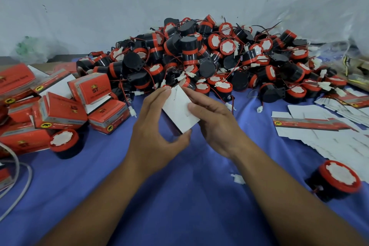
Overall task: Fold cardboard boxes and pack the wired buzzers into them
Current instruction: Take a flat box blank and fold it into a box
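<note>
Blue cloth [179, 205], clear plastic bag [331, 18]

A pale, bluish-white wall [99, 6] fills the upper part of the view, its surface uneven and marked with a few small dark specks. At its foot on the left, a crumpled bit of greenish plastic [30, 48] lies beside a dark strip [60, 59]. A lightly creased blue-violet cloth [179, 195] covers the work surface. A clear plastic bag [329, 16] bulges in from the right against the wall. A white cable [30, 177] curves over the cloth at lower left. The light is soft and even.
</note>
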